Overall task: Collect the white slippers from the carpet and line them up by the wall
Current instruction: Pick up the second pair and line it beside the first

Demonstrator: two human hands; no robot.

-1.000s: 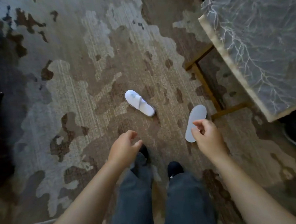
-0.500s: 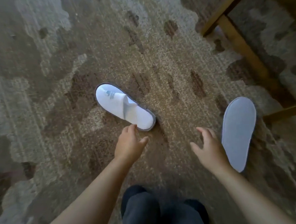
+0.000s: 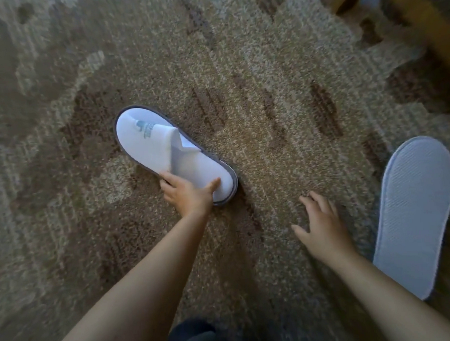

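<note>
A white slipper point(image 3: 165, 150) with a grey sole edge and a small blue logo lies right way up on the patterned carpet point(image 3: 254, 95), toe pointing to the upper left. My left hand point(image 3: 187, 194) is on its heel end, thumb on the insole and fingers at the near side edge. A second white slipper point(image 3: 416, 212) lies sole up at the right. My right hand point(image 3: 322, 224) hovers over the carpet just left of that slipper, fingers spread, holding nothing.
A wooden table frame point(image 3: 416, 17) crosses the top right corner. My dark trouser knee point(image 3: 198, 337) shows at the bottom centre. Brown and grey carpet fills the rest of the view.
The camera has dropped much closer to the floor. My left hand has reached forward onto the heel of the upright slipper. My right hand has stayed low beside the upturned slipper.
</note>
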